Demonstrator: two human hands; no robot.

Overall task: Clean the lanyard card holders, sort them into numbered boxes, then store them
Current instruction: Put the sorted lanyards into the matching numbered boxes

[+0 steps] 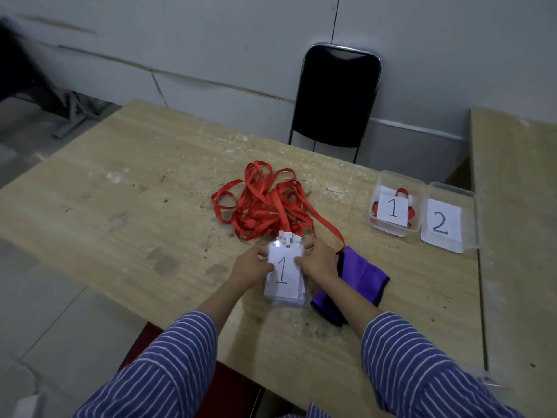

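Both hands are on the stack of card holders (284, 274), which lies flat on the tabletop (135, 206). Top holder shows a paper marked "1".

Left hand (251, 267): on the stack's left edge, thumb curled over onto the top card, other fingers tucked along the side. Grip is a pinch on the stack edge, not spread.

Right hand (319, 260): on the stack's right edge, thumb on the top card near the "1", fingers wrapped round the upper right corner by the clips. Same pinching grip. How far its fingers reach under the stack I cannot tell.

White clips (288, 238) sit at the stack's far end. Red lanyards (262, 203) run from them into a tangled pile just beyond the stack. One red strap leaves the pile and ends at the purple cloth (358, 279).

The cloth lies just right of the stack, partly under the right forearm, touching or nearly touching the stack's right edge.

Two clear boxes are well to the right of the stack and further back. Box labelled "1" (394, 203) already holds a red lanyard behind its label. Box labelled "2" (449, 218) is right beside it, on the side away from the stack.

Black chair (337, 98) stands behind the tabletop, beyond the lanyard pile. Striped blue sleeves (168, 360) on both arms.
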